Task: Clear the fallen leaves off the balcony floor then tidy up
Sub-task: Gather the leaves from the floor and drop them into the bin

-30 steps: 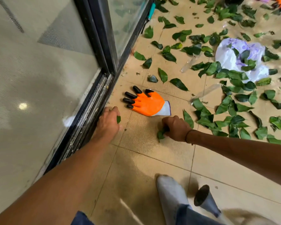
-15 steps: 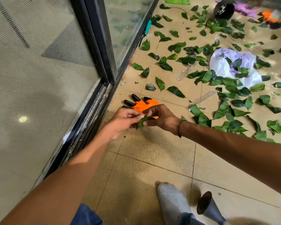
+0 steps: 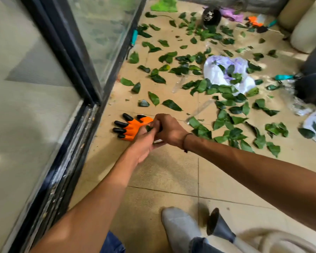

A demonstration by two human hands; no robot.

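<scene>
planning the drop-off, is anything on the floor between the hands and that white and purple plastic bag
Only loose leaves and a clear plastic strip lie between the hands and the plastic bag; nothing upright blocks the way.

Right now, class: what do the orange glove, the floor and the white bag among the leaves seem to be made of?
Orange glove: probably knit fabric with a matte rubbery coating; glossy black tips look like hard plastic claws.
Floor: beige tile, likely ceramic, matte and speckled, with grout lines.
White bag: thin plastic film, crumpled and shiny, with a purple print.
</scene>
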